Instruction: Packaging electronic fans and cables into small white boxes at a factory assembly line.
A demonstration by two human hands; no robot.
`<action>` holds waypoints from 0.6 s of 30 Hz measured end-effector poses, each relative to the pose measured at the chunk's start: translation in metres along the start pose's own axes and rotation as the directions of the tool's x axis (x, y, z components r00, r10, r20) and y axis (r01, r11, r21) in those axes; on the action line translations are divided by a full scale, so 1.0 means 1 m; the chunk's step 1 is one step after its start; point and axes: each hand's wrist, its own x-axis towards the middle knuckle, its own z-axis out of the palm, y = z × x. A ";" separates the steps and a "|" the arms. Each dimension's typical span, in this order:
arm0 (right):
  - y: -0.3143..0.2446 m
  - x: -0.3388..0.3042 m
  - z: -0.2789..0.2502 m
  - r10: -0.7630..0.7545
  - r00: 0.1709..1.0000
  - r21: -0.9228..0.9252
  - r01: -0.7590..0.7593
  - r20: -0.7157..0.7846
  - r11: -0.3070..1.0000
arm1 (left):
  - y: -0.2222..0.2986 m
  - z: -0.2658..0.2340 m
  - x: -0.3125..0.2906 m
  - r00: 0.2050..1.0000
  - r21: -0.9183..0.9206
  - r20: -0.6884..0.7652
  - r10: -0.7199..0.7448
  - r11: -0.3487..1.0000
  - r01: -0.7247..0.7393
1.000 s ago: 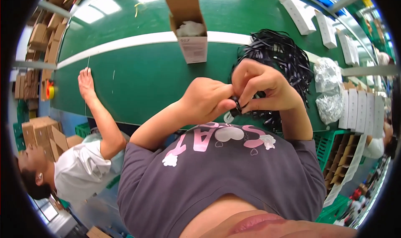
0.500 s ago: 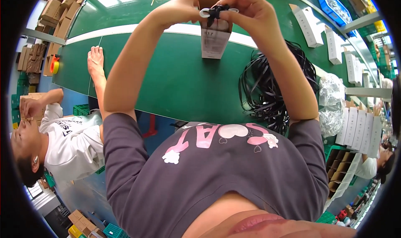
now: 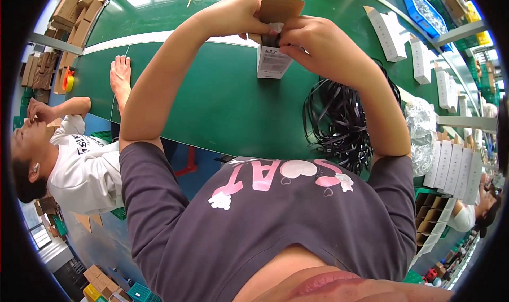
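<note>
A small white carton with its brown flap raised stands on the green conveyor belt. My left hand grips the carton's top from the left. My right hand pinches a dark coiled cable at the carton's open mouth. Both arms are stretched out over the belt. How far the cable sits inside the carton is hidden by my fingers.
A heap of black cables lies on the belt to my right, with clear plastic bags beyond it. White boxes line the far right. A co-worker in white sits at my left, one hand on the belt.
My hands have gone from the cable heap near my chest out to the carton, carrying the coiled cable, and now sit at the carton's mouth.
</note>
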 end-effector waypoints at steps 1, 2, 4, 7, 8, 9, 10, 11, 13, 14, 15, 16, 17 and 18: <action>0.000 -0.001 -0.004 -0.006 0.996 -0.010 0.007 0.087 1.000 | 0.002 0.000 0.000 1.000 -0.016 0.011 0.008 1.000 -0.007; 0.000 -0.001 -0.006 -0.011 0.985 -0.020 0.015 0.172 1.000 | 0.003 0.001 -0.001 1.000 -0.032 0.022 0.015 0.999 -0.014; -0.003 -0.001 -0.007 0.014 0.989 0.003 -0.015 0.149 1.000 | 0.009 0.000 -0.001 0.999 -0.048 0.046 0.012 0.999 -0.010; -0.005 0.001 -0.007 0.083 0.993 0.070 -0.089 0.086 0.994 | 0.017 -0.002 -0.001 0.994 -0.097 0.107 0.004 0.995 0.006; -0.005 0.002 -0.007 0.086 0.993 0.071 -0.092 0.085 0.993 | 0.016 -0.001 -0.002 0.994 -0.097 0.111 0.004 0.995 0.007; -0.004 0.003 -0.008 0.059 0.998 0.069 -0.061 0.030 0.996 | 0.015 -0.001 -0.002 0.995 -0.086 0.099 0.012 0.996 -0.003; -0.002 0.003 -0.009 0.032 0.999 0.065 -0.031 -0.026 0.997 | 0.012 0.000 -0.001 0.996 -0.075 0.087 0.020 0.997 -0.014; -0.001 0.004 -0.009 0.006 0.997 0.059 -0.001 -0.081 0.998 | 0.010 0.000 -0.001 0.997 -0.064 0.076 0.029 0.998 -0.024; 0.001 0.004 -0.010 -0.019 0.991 0.050 0.026 -0.136 0.998 | 0.010 0.001 0.000 0.997 -0.053 0.067 0.040 0.998 -0.036; 0.002 0.003 -0.011 -0.036 0.995 0.007 0.036 -0.091 0.999 | 0.011 0.002 -0.001 0.998 -0.062 0.063 0.025 0.998 -0.021; 0.004 0.002 -0.011 -0.051 0.998 -0.036 0.049 -0.046 0.998 | 0.012 0.003 -0.001 0.998 -0.072 0.058 0.010 0.997 -0.005; 0.005 0.001 -0.012 -0.064 0.998 -0.076 0.064 0.001 0.995 | 0.012 0.004 -0.002 0.999 -0.082 0.053 -0.006 0.997 0.011; 0.006 0.001 -0.012 -0.077 0.996 -0.116 0.082 0.048 0.990 | 0.012 0.005 -0.002 0.999 -0.092 0.048 -0.023 0.995 0.028; 0.004 0.002 -0.013 -0.075 0.996 -0.115 0.080 0.047 0.990 | 0.011 0.004 -0.002 0.998 -0.091 0.050 -0.023 0.996 0.027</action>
